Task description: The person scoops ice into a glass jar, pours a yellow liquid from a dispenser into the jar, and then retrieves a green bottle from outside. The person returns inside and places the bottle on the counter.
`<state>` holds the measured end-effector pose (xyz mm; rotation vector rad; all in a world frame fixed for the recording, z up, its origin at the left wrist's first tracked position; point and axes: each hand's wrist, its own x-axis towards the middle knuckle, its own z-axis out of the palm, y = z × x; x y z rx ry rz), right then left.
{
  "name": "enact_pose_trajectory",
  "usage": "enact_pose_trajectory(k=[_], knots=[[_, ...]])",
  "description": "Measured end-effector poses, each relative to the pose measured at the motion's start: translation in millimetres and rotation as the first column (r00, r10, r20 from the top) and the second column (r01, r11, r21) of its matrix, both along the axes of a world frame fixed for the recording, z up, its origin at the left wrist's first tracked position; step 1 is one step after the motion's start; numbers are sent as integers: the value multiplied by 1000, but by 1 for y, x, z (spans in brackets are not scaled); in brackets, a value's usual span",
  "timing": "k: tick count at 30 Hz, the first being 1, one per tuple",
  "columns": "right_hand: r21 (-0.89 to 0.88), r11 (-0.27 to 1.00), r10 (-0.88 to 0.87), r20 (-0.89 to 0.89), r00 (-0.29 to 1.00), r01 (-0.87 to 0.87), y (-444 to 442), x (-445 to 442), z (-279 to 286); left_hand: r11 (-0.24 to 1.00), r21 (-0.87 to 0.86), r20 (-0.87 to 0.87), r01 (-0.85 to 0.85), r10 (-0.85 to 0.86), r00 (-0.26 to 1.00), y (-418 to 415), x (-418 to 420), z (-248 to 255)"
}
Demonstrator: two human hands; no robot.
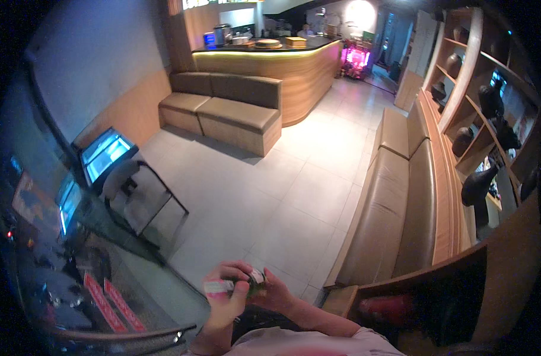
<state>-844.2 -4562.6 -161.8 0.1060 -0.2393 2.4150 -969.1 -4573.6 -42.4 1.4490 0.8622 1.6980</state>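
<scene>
Both hands meet in front of my body at the bottom middle. My left hand (228,296) is closed on a small pink and white packet (218,289), its thumb upright beside it. My right hand (272,291) holds a small dark green item (256,282) with a white label or lid; the left fingers touch its edge. The dim light and small size do not settle what either item is. Part of the right fingers is hidden behind the green item.
A black-framed chair (139,200) stands left, near a lit screen (108,153). A padded bench (381,213) runs along the right, beside shelves with dark vases (477,184). Another bench (235,111) backs onto a curved wooden counter (306,80); a person (305,31) is behind it.
</scene>
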Motion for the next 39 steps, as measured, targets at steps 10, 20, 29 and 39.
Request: enact_pose_trajectory(k=[10,20,29,39], knots=[[-51,916,-347,400,848,398,307,106,-3,992,-34,-12,121,-121,993,320,88,-55],[-191,858,-197,734,650,476,598,294,-27,650,-242,-347,720,-751,561,678,234,-46],[134,912,-253,927,275,388,912,435,-20,763,-76,-440,642,-603,665,1014,385,-54],[393,901,-407,912,48,183,1403,671,-71,964,59,158,258,-264,951,1459,509,-16]])
